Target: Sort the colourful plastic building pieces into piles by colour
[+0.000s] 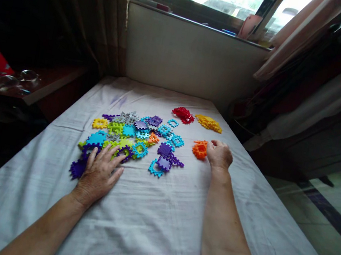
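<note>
My left hand (99, 175) lies with fingers spread over the near left edge of a mixed heap of plastic interlocking building tiles (128, 130). Its fingertips touch lime and purple tiles, and a dark purple tile (77, 168) sits beside it. My right hand (220, 154) is curled closed at the right side of a small orange tile pile (200, 149); its fingertips are hidden, so I cannot tell what they hold. Between the hands lie purple tiles (164, 163) and a light-blue frame tile (156, 168).
A red tile pile (183, 114) and a yellow tile pile (208, 123) lie farther back on the cloth-covered table (146, 228). Beyond the table stand a wall and a window. At left, eyeglasses (17, 80) rest on a dark side table (56, 83).
</note>
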The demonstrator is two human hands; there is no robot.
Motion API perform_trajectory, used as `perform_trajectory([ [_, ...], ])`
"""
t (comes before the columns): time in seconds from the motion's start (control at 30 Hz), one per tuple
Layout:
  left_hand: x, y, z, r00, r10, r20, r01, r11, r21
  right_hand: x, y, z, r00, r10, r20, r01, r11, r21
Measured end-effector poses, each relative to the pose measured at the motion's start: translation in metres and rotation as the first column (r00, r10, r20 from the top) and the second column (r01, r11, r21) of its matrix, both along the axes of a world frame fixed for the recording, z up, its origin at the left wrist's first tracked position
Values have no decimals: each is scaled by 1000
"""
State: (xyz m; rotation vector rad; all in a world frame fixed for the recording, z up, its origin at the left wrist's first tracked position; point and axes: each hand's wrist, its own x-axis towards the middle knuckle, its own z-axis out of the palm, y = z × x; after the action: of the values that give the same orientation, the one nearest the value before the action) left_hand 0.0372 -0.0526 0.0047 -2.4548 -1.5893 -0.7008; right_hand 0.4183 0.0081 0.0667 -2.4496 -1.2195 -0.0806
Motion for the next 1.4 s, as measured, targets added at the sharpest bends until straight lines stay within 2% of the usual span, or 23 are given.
perform_trajectory([
  [0.03, 0, 0, 0, 1000, -3, 3, 3, 1000, -2, -9, 2, 0, 999, 48, 25, -49, 998, 30],
  [0.1, 1, 0, 0, 1000, -24, 10, 24, 1000, -5, -35, 5, -1, 974, 218, 60, -222, 973, 62],
  [0.2, 3, 0, 2, 996, -80, 43, 80, 997, -4, -86, 10, -6, 853, 515, 79, -518, 855, 20],
  [0.27, 2, 2, 7, 990, -109, 86, 108, 994, 16, -119, 11, -11, 776, 625, 80, -625, 780, -35],
  [0.33, -5, 6, 13, 984, -100, 146, 94, 994, 51, -143, 13, -15, 735, 672, 92, -666, 741, -85],
  [0.4, -17, 12, 20, 976, -44, 211, 26, 996, 88, -156, 16, -18, 730, 675, 106, -663, 737, -132],
  [0.5, -43, 24, 27, 955, 82, 287, -122, 985, 126, -161, 21, -19, 750, 654, 102, -631, 753, -185],
  [0.6, -65, 32, 28, 923, 185, 336, -237, 964, 119, -159, 23, -19, 758, 647, 78, -628, 757, -180],
  [0.7, -74, 36, 25, 903, 226, 365, -278, 956, 97, -154, 22, -19, 772, 635, 41, -623, 767, -151],
  [0.8, -69, 35, 20, 928, 204, 311, -241, 967, 85, -150, 17, -19, 754, 656, 33, -646, 749, -144],
  [0.93, -57, 30, 13, 990, 106, 93, -103, 994, -37, -144, 13, -19, 721, 688, 82, -684, 725, -77],
  [1.0, -52, 28, 12, 996, 89, 26, -86, 991, -101, -137, 13, -18, 746, 659, 95, -661, 750, -9],
  [1.13, -43, 22, 14, 998, 61, 8, -60, 989, -132, -112, 13, -17, 829, 558, 33, -557, 822, 119],
  [1.3, -21, 8, 15, 996, -93, -1, 92, 987, -135, -81, 11, -11, 955, 296, -11, -292, 949, 119],
  [1.37, -16, 5, 15, 991, -130, -2, 129, 982, -135, -84, 9, -9, 963, 269, 11, -268, 957, 114],
  [1.4, -15, 5, 16, 992, -127, -1, 126, 984, -130, -91, 9, -7, 950, 311, 16, -310, 943, 117],
])
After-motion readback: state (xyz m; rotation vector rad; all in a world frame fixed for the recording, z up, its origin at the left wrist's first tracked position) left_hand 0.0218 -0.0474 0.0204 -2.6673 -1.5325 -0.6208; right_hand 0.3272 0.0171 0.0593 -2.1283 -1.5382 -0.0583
